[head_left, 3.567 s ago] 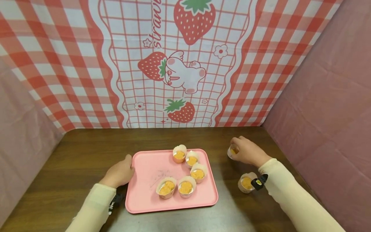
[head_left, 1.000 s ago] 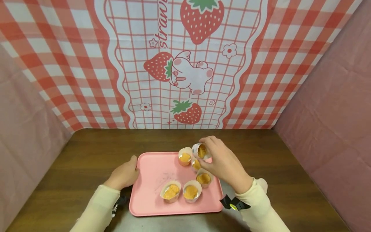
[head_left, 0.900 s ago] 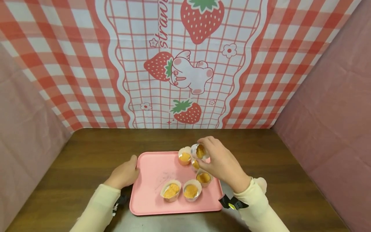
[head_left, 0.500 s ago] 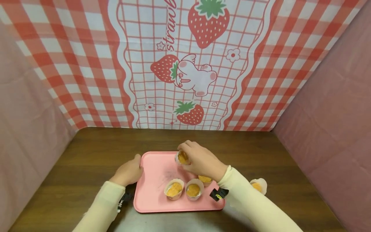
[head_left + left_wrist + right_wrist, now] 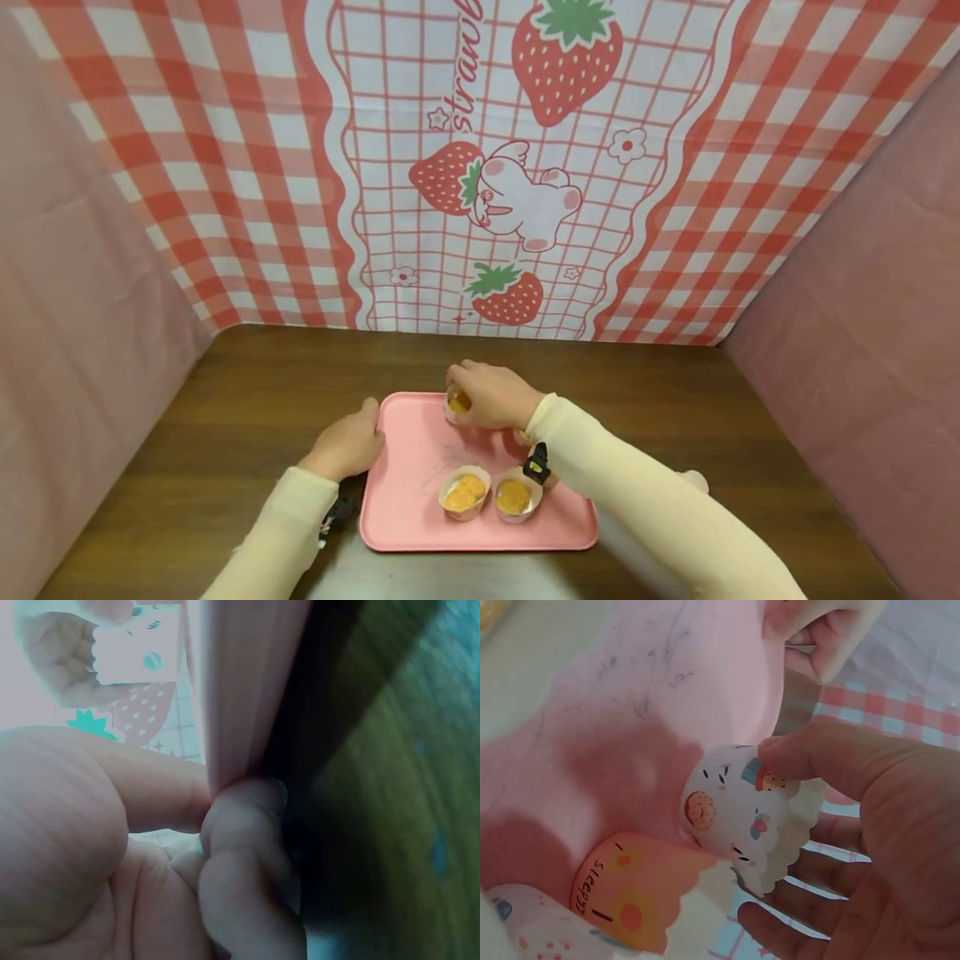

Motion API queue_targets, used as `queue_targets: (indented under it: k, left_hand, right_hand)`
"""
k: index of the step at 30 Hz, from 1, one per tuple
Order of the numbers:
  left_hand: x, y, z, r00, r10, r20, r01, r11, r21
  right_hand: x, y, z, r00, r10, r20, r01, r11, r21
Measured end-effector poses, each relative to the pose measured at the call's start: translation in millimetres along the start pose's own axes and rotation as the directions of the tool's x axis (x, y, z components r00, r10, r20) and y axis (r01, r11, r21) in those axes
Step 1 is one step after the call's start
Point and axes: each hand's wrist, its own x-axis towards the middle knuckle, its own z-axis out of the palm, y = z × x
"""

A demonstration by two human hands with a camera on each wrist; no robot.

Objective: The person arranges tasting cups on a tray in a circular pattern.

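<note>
My left hand (image 5: 345,442) pinches the left rim of a pink tray (image 5: 405,483), thumb above and fingers curled beneath, as the left wrist view shows. At the tray's back edge my right hand (image 5: 495,396) grips a cupcake (image 5: 457,403) in a white printed paper cup. In the right wrist view that white cup (image 5: 724,806) stands close over the tray beside an orange cup (image 5: 630,892) and another pale cup (image 5: 547,930). Two cupcakes, one on the left (image 5: 465,493) and one on the right (image 5: 514,497), sit toward the tray's front.
My right sleeve (image 5: 630,479) crosses over the tray's right side and hides other cupcakes there. Part of a paper cup (image 5: 694,481) shows on the wooden table (image 5: 285,367) behind that sleeve. A strawberry-print cloth (image 5: 525,325) hangs along the back.
My right hand picked up a cupcake from the table at right, brought it left over the tray and lowered it at the back edge. My left hand keeps its grip on the tray.
</note>
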Motion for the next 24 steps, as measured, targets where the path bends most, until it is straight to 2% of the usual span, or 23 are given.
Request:
queue_targets:
  k: [9,13,16,19,24]
  left_hand:
    - [-1.7,1.4,-0.1,1.000,0.003,-0.015,-0.003,1.000,0.005]
    - [-1.2,2.5,1.5,1.000,0.008,-0.022,-0.008,1.000,0.006]
    - [-0.3,2.0,2.7,1.000,0.015,-0.024,-0.015,1.000,0.004]
    - [-0.1,0.8,3.0,1.000,0.013,-0.023,-0.012,1.000,0.009]
    - [-1.1,-0.9,2.1,1.000,0.010,-0.023,-0.009,1.000,0.013]
  right_hand:
    - [7,2,2,0.996,0.041,0.085,-0.043,0.999,0.015]
    - [0,6,-3,0.992,0.073,0.104,-0.078,0.996,0.050]
    - [-15,12,-12,0.994,0.104,0.035,-0.107,0.988,0.110]
    - [-40,20,-21,0.987,0.132,-0.094,-0.113,0.977,0.181]
    - [-88,33,-29,0.942,0.171,-0.289,-0.090,0.958,0.273]
